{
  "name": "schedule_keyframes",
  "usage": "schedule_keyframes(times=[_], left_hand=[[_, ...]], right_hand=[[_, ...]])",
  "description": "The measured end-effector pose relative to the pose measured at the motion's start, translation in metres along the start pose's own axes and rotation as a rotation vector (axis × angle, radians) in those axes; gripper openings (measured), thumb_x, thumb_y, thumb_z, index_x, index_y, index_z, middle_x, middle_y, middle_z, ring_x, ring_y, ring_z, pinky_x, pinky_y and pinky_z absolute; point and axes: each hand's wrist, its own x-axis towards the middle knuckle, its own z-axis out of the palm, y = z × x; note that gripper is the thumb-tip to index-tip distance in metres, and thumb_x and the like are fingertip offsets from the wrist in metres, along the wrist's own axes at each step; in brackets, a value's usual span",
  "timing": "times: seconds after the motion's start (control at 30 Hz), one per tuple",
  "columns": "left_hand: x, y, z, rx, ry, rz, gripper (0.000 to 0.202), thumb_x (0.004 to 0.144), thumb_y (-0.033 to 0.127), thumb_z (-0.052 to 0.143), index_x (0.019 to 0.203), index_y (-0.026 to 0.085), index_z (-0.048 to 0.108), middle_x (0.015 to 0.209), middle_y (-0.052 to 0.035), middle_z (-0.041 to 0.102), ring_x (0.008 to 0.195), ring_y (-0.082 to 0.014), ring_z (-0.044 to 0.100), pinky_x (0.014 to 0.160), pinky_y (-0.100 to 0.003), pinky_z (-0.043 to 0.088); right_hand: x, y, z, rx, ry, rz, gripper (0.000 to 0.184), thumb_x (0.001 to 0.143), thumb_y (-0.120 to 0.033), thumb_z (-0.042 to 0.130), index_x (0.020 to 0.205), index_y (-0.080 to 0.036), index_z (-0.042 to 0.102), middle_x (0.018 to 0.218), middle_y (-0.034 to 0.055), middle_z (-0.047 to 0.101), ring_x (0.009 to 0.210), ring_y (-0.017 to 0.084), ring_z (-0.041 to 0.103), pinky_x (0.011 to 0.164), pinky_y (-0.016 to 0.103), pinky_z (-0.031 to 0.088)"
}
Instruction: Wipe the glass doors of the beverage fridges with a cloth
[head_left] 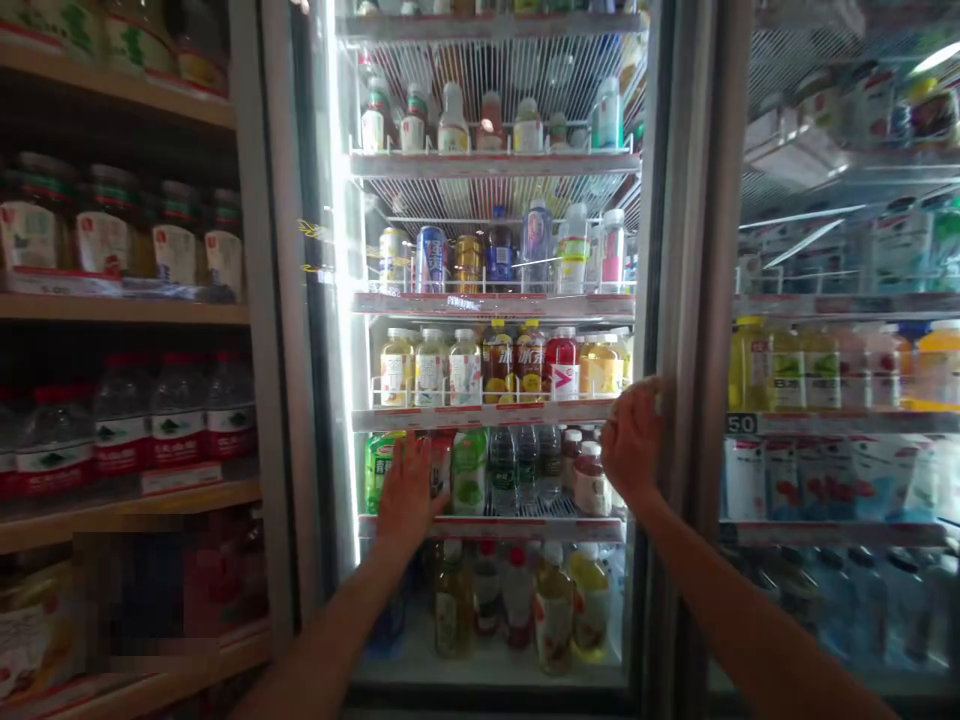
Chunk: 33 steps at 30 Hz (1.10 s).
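My left hand [405, 488] is raised with its fingers apart, holding nothing I can see. It is in front of the lower-middle shelf, overlapping a green package [377, 470] and a dark red one behind it. Just to its right stands a green-labelled bottle [470, 472]. My right hand [634, 440] is closed with curled fingers beside the right door frame [686, 300] of the lit drinks fridge. Whether it grips the frame's edge or something else is hidden and slightly blurred. Bottles with pinkish caps [591, 480] stand just left of it.
Inside the fridge, wire shelves hold rows of bottles and cans, such as a blue can [431, 260] and iced-tea bottles [531, 362]. Wooden shelves [127, 312] with jars and red-capped water bottles [124, 412] line the left. Another glass-fronted cooler [840, 425] stands right.
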Motion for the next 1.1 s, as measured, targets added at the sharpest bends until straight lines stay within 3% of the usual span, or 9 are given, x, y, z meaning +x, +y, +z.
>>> schedule_keyframes(times=[0.13,0.3,0.4,0.53,0.63,0.77,0.87,1.0,1.1], left_hand=[[0.000,0.000,0.002,0.006,0.006,-0.004,0.081,0.078,0.040,0.058,0.144,0.013,0.020,0.151,-0.0184,0.012,0.139,-0.0321,0.008,0.105,-0.049,0.034],[-0.001,-0.008,-0.002,0.029,0.013,0.062,0.076,0.077,0.043,0.059,0.139,0.011,0.030,0.149,-0.0211,0.021,0.139,-0.0348,0.015,0.103,-0.049,0.036],[0.012,-0.019,-0.016,0.063,0.000,0.090,0.067,0.079,0.043,0.055,0.135,0.011,0.038,0.145,-0.0207,0.031,0.136,-0.0352,0.025,0.104,-0.050,0.033],[0.056,-0.028,-0.042,0.043,0.080,0.051,0.066,0.083,0.047,0.048,0.136,0.011,0.036,0.147,-0.0206,0.029,0.137,-0.0340,0.023,0.106,-0.051,0.029],[0.093,-0.023,-0.057,0.031,0.092,0.022,0.071,0.082,0.048,0.049,0.140,0.013,0.029,0.150,-0.0172,0.022,0.139,-0.0319,0.017,0.107,-0.051,0.026],[0.115,-0.009,-0.062,0.088,-0.013,-0.009,0.077,0.080,0.048,0.052,0.142,0.011,0.025,0.151,-0.0163,0.017,0.140,-0.0310,0.014,0.109,-0.051,0.023],[0.115,-0.005,-0.063,0.136,-0.052,-0.019,0.078,0.080,0.049,0.052,0.143,0.012,0.023,0.152,-0.0152,0.015,0.140,-0.0297,0.014,0.109,-0.050,0.023],[0.112,-0.008,-0.063,0.142,-0.057,-0.008,0.077,0.079,0.046,0.055,0.142,0.013,0.026,0.152,-0.0136,0.016,0.139,-0.0297,0.016,0.109,-0.048,0.026],[0.112,-0.010,-0.062,0.126,-0.035,-0.001,0.077,0.078,0.045,0.058,0.141,0.013,0.027,0.151,-0.0137,0.017,0.139,-0.0298,0.016,0.107,-0.046,0.029]], right_hand=[[0.021,-0.018,0.009,-0.001,0.038,0.064,0.061,0.087,-0.019,0.036,0.145,-0.013,0.017,0.150,0.0147,0.021,0.139,0.029,0.017,0.105,0.054,0.028],[0.014,-0.082,0.015,0.102,-0.266,-0.400,0.057,0.086,-0.014,0.036,0.142,-0.018,0.029,0.146,0.0071,0.035,0.141,0.023,0.013,0.109,0.045,0.027],[0.019,-0.058,0.009,0.098,-0.240,-0.399,0.056,0.087,-0.014,0.035,0.143,-0.019,0.027,0.146,0.0069,0.034,0.140,0.021,0.015,0.109,0.045,0.026],[0.045,0.003,0.002,0.012,-0.005,-0.039,0.056,0.090,-0.018,0.032,0.145,-0.015,0.019,0.151,0.0111,0.022,0.140,0.024,0.015,0.109,0.048,0.026],[0.061,0.000,0.009,-0.014,0.025,0.009,0.055,0.090,-0.017,0.032,0.144,-0.014,0.022,0.151,0.0117,0.022,0.140,0.025,0.014,0.109,0.049,0.026],[0.057,-0.054,0.020,0.077,-0.169,-0.269,0.056,0.087,-0.013,0.037,0.142,-0.016,0.029,0.150,0.0089,0.026,0.141,0.023,0.007,0.111,0.047,0.023],[0.054,-0.065,0.018,0.142,-0.277,-0.499,0.057,0.086,-0.012,0.037,0.142,-0.020,0.030,0.148,0.0057,0.031,0.141,0.020,0.006,0.111,0.044,0.023],[0.087,-0.019,0.011,0.075,-0.086,-0.189,0.056,0.089,-0.017,0.031,0.144,-0.017,0.022,0.151,0.0097,0.023,0.141,0.023,0.009,0.108,0.048,0.029],[0.133,0.004,0.017,0.012,0.025,0.059,0.051,0.089,-0.021,0.031,0.138,-0.011,0.034,0.146,0.0148,0.030,0.139,0.028,0.019,0.106,0.054,0.028]])
